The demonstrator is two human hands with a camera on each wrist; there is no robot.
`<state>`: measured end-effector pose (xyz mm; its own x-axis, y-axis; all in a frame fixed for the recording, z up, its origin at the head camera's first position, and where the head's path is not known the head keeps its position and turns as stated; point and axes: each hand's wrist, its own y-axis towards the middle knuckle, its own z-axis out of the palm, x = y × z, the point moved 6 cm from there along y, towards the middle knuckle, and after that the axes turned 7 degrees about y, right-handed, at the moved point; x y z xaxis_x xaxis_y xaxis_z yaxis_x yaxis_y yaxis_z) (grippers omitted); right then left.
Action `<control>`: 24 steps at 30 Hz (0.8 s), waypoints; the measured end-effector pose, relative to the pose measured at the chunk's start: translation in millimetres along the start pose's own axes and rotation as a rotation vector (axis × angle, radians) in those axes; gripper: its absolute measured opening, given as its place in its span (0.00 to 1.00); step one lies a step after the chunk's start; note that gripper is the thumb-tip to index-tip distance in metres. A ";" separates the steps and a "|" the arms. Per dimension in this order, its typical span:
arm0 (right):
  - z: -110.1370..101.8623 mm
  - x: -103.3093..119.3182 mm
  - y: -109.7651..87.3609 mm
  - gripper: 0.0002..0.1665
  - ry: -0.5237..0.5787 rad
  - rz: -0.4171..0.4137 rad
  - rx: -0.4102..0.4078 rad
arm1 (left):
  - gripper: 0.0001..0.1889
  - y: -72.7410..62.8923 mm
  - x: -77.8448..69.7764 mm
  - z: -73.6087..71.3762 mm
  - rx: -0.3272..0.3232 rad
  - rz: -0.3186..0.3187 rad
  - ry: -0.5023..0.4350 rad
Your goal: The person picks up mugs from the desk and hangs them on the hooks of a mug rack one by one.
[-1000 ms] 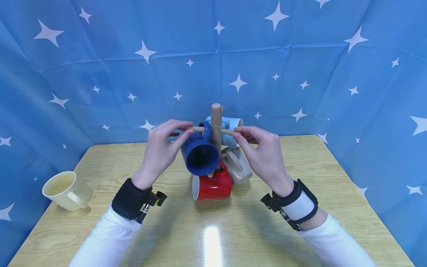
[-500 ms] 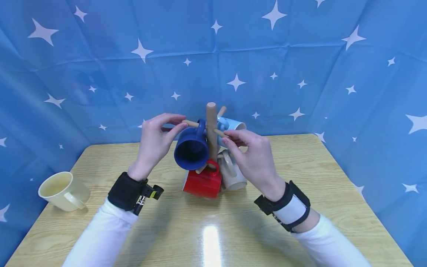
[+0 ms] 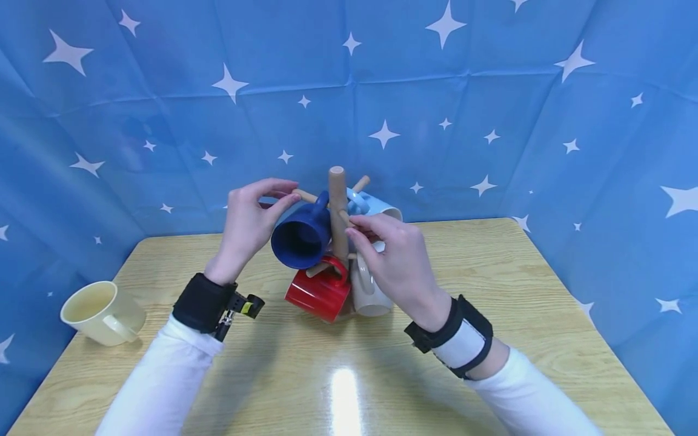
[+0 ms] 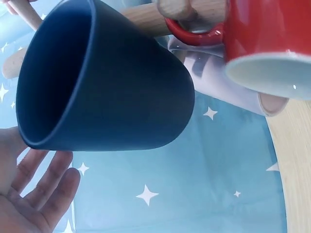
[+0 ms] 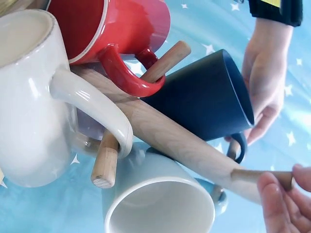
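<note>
A wooden mug tree's post [image 3: 337,194] stands in the middle of the table, with mugs hung on its pegs. My left hand [image 3: 245,221] pinches the tip of the upper left peg [image 3: 306,197], where a dark blue mug [image 3: 318,225] hangs by its handle. With thumb and fingers my right hand [image 3: 395,260] pinches a peg [image 5: 255,175] bearing no mug. Below hang a red mug [image 3: 322,293] and a white mug [image 3: 372,301]. A light blue mug [image 3: 378,207] hangs behind the post. The left wrist view shows a pale lavender mug [image 4: 221,80] further back.
A cream mug [image 3: 108,315] stands upright on the wooden table [image 3: 294,375], near its left edge. A blue curtain [image 3: 349,121] with white stars hangs behind and at both sides.
The mug tree has turned clockwise as seen from above and shifted a little left. The right hand and its peg came left and nearer; the left hand went left and slightly back.
</note>
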<state>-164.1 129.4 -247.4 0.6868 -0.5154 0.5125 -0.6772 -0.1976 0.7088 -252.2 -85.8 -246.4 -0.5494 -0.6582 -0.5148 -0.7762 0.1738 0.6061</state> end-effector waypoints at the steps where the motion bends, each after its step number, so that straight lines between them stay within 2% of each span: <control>1: 0.8 1.1 0.2 0.16 -0.002 -0.004 0.002 | 0.13 0.6 0.2 -0.2 0.004 -0.005 0.000; 9: 9.1 9.8 0.6 0.17 -0.018 0.001 0.041 | 0.14 4.0 4.7 -1.4 0.020 -0.062 0.007; 16: 13.8 11.5 -0.3 0.17 -0.019 -0.012 0.047 | 0.14 5.5 6.5 -0.4 0.028 -0.083 0.028; 24: 12.0 5.5 -3.6 0.18 0.022 0.001 0.051 | 0.16 0.3 5.0 2.6 0.042 -0.087 0.014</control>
<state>-161.0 117.3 -253.0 0.6914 -0.4973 0.5241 -0.6900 -0.2396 0.6830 -256.0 -87.1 -250.4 -0.4756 -0.6820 -0.5557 -0.8329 0.1460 0.5338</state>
